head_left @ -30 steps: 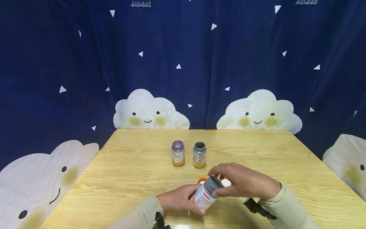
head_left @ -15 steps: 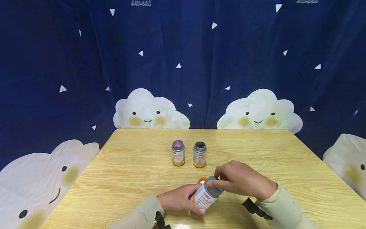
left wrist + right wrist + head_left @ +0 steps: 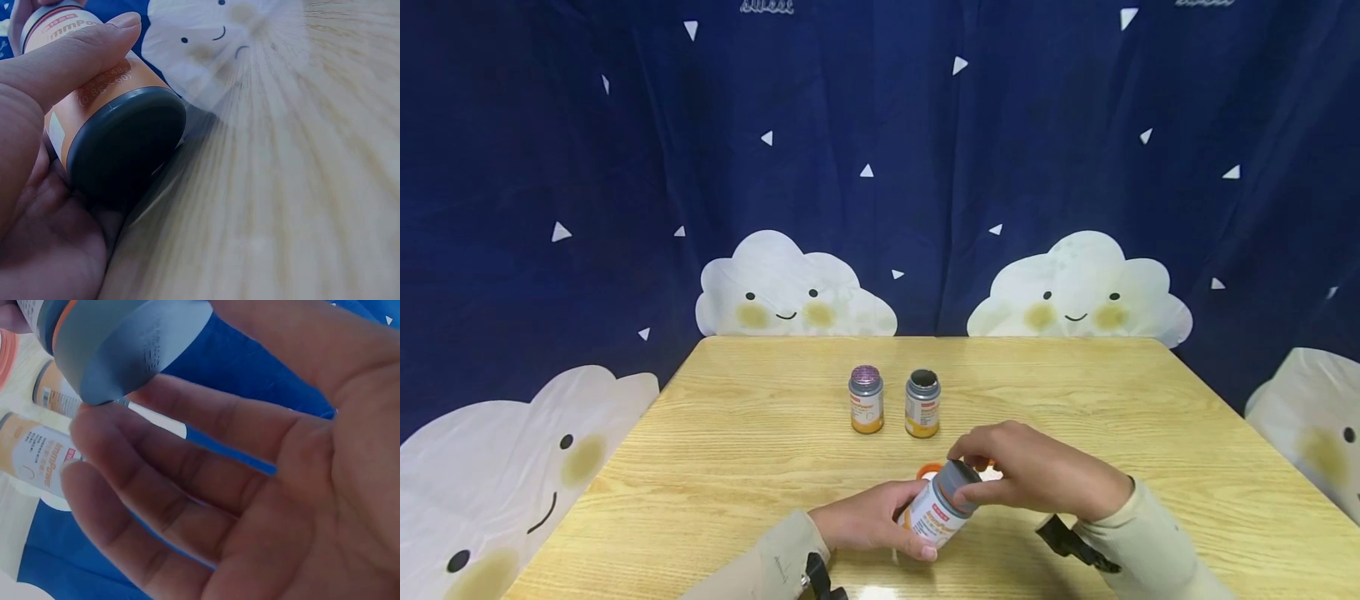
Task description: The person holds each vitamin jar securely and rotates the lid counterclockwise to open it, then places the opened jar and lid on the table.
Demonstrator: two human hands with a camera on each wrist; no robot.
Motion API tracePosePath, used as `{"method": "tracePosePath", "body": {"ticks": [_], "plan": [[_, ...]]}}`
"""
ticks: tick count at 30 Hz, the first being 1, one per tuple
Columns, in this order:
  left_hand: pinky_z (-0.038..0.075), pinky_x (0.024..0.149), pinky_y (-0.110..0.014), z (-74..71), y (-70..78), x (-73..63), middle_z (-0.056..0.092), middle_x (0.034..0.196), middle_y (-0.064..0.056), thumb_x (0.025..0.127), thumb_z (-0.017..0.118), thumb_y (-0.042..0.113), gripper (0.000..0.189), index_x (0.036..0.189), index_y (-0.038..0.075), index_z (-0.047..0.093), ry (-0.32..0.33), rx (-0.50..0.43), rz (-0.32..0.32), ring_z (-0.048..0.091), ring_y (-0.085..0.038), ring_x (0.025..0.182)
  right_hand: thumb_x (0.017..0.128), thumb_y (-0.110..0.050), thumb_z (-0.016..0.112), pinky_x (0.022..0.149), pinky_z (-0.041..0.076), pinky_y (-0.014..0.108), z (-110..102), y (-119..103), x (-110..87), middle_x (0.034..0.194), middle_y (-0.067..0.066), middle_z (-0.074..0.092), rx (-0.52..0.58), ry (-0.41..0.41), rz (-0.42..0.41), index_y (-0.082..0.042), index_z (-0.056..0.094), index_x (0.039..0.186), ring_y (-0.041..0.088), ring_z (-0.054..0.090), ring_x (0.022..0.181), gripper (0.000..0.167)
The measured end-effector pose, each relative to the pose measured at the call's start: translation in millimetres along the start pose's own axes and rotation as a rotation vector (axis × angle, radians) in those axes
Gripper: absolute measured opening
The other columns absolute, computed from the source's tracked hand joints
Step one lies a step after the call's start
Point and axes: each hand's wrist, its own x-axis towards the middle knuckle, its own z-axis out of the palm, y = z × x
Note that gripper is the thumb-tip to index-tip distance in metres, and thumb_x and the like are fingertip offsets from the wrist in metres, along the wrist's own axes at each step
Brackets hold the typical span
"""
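My left hand (image 3: pixel 867 517) grips a white-labelled supplement bottle (image 3: pixel 929 518), tilted with its top toward the right. In the left wrist view the thumb lies across the label, and the bottle's dark base (image 3: pixel 128 144) is close above the table. My right hand (image 3: pixel 1037 471) pinches the bottle's grey cap (image 3: pixel 957 477) between thumb and fingers. An orange band shows under the cap (image 3: pixel 112 350) in the right wrist view, where fingertips touch its rim. Behind the hands, two orange-rimmed round pieces with white insides, one at the left (image 3: pixel 929 468), are partly hidden.
Two similar bottles stand upright farther back on the wooden table (image 3: pixel 737 467). The left bottle (image 3: pixel 867 408) has a purple patterned top; the right bottle (image 3: pixel 922 408) has a dark top. A dark blue curtain (image 3: pixel 925 167) with clouds hangs behind the table.
My right hand turned around the cap, its thumb swinging over it, then came back to much the same grip as a second ago. The left hand and bottle have stayed in place.
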Motion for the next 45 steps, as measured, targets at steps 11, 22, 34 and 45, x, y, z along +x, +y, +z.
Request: {"method": "tracePosePath", "body": {"ticks": [11,22,34,45], "plan": [[0.046,0.093,-0.028,-1.2,0.7,-0.5,0.062,0.113,0.008,0.088,0.071,0.037,0.050,0.131,0.021,0.050,-0.005,-0.014,-0.009,0.059,-0.008,0.101,0.079,-0.016,0.081,0.079,0.052,0.028,-3.6,-2.5,-1.9,0.109,-0.013,0.064,0.000,-0.017,-0.030,-0.021,0.067,0.116,0.006,0.061,0.094,0.039],[0.048,0.091,-0.028,0.1,-2.2,1.0,0.063,0.111,0.008,0.088,0.071,0.034,0.047,0.127,0.018,0.052,-0.003,-0.011,0.008,0.060,-0.007,0.099,0.087,-0.045,0.069,0.072,0.051,0.028,0.6,-2.2,-1.5,0.100,-0.011,0.065,-0.046,0.022,0.015,-0.015,0.067,0.112,0.005,0.061,0.087,0.039],[0.046,0.093,-0.028,-0.6,-2.0,1.2,0.062,0.114,0.008,0.088,0.071,0.033,0.050,0.132,0.021,0.050,-0.007,0.000,0.015,0.059,-0.007,0.102,0.089,-0.053,0.061,0.043,0.034,0.019,4.9,-2.0,0.8,0.056,-0.016,0.045,-0.095,0.070,0.054,-0.023,0.060,0.070,-0.003,0.039,0.048,0.035],[0.048,0.091,-0.028,-0.3,-1.8,0.5,0.063,0.111,0.008,0.088,0.072,0.035,0.048,0.128,0.018,0.052,-0.010,-0.020,0.007,0.060,-0.007,0.098,0.087,-0.042,0.070,0.062,0.047,0.022,-0.3,0.5,-1.1,0.081,-0.017,0.061,-0.016,0.027,-0.013,-0.018,0.070,0.096,0.001,0.055,0.071,0.026]]}}
